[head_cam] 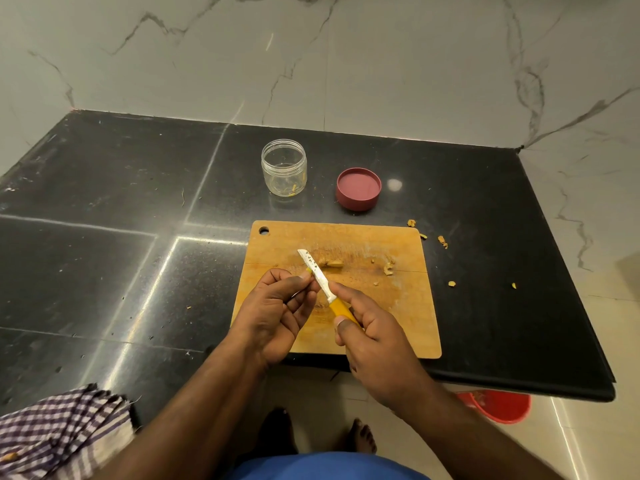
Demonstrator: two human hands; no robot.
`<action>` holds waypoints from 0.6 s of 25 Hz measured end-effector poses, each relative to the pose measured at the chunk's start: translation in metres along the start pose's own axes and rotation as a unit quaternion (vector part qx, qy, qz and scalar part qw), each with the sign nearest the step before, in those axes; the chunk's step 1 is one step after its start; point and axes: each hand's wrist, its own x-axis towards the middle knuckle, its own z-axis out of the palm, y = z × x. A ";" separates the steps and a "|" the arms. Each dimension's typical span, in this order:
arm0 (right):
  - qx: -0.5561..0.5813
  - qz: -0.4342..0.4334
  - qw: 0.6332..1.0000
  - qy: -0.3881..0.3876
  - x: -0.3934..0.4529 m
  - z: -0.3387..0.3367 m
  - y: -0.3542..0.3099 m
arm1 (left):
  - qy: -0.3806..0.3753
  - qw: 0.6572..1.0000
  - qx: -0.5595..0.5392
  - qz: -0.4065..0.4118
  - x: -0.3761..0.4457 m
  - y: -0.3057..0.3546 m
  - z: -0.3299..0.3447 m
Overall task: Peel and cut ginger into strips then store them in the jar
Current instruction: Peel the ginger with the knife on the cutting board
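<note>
Nearest the viewer, a checked cloth (59,434) lies on the table's front corner, woven and frayed at its edge. Just beyond it the two hands meet above the near half of the cutting board (408,306). The right hand (374,344) is closed round the yellow handle of a small knife (320,278), thumb on top, the pale blade pointing away and to the left. The left hand (277,310) has its fingers (298,282) pinched together against the blade's side, holding what looks like a thin yellow sliver of ginger; it is too small to be sure.

The risk here is plain: bare fingertips rest right on the blade, and a slip while wiping or picking bits off could nick them. The sticky specks clinging to the metal could also fall onto the table rather than the board.

The board is flat, pale wood, scuffed in the middle, with a round hanging hole at its far left corner. A small ginger piece (330,263) lies just beyond the knife tip, with peel scraps (388,269) to the right and more on the glossy black stone table (104,271).

Farther back stands the clear round plastic jar (284,173), open, with a few yellow strips at its bottom. Its dark red lid (358,189) lies just to the right, upturned.
</note>
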 end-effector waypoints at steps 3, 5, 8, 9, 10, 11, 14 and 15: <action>0.065 0.017 0.998 0.006 0.002 -0.006 -0.002 | -0.015 0.999 0.034 0.010 0.002 0.004 0.001; 0.088 0.024 0.996 0.000 0.002 -0.011 -0.007 | -0.015 0.998 0.059 0.016 0.003 0.008 0.000; 0.099 0.027 0.995 -0.013 0.002 -0.014 -0.011 | -0.020 0.997 0.073 0.024 0.005 0.013 0.000; 0.099 0.028 0.995 -0.015 0.002 -0.014 -0.012 | -0.022 0.996 0.079 0.026 0.005 0.014 0.001; 0.093 0.027 0.995 -0.016 0.002 -0.014 -0.011 | -0.020 0.996 0.084 0.027 0.006 0.014 0.002; 0.079 0.022 0.997 -0.014 0.001 -0.014 -0.010 | -0.018 0.996 0.087 0.027 0.007 0.013 0.003; 0.034 0.006 0.999 -0.004 0.000 -0.010 -0.006 | -0.008 0.998 0.064 0.021 0.008 0.006 0.005; 0.027 0.004 1.000 0.000 0.000 -0.009 -0.004 | -0.004 0.998 0.054 0.018 0.008 0.004 0.006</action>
